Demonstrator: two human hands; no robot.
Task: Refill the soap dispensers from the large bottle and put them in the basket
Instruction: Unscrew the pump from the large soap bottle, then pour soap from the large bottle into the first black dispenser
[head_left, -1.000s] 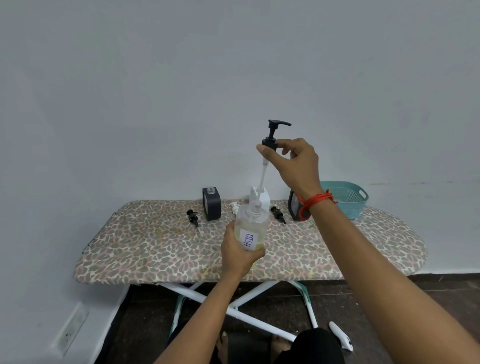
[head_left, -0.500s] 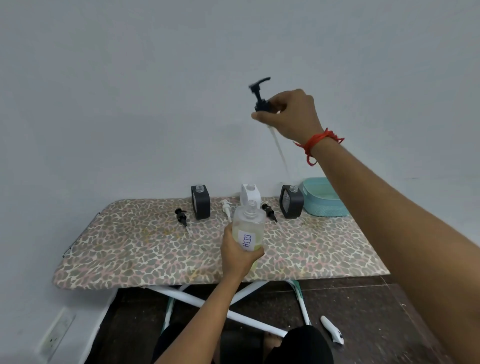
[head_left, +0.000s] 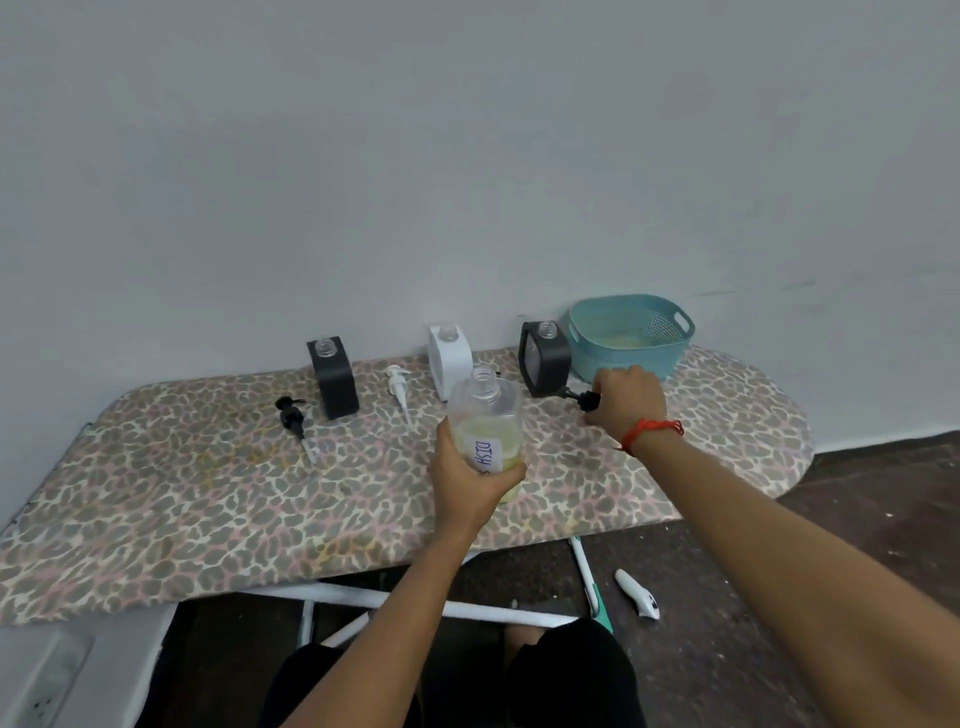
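My left hand (head_left: 470, 478) grips the large bottle (head_left: 485, 415), uncapped, upright against spills, well left of the basket (head_left: 631, 338). My right hand (head_left: 626, 402) pinches a black pump (head_left: 584, 399) just before the basket, presumably parking it. Three open dispensers (head_left: 451, 358) stand left of the basket.

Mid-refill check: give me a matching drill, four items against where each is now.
Items: 1 clear large bottle labelled DISH; 2 teal plastic basket; 3 white plastic pump; 4 black plastic pump nearest the basket.
Places: A lying loose on the leopard-print board; B far right, by the wall; C held by left hand; D gripped by right hand.
Pairs: 1-C; 2-B; 3-A; 4-D.
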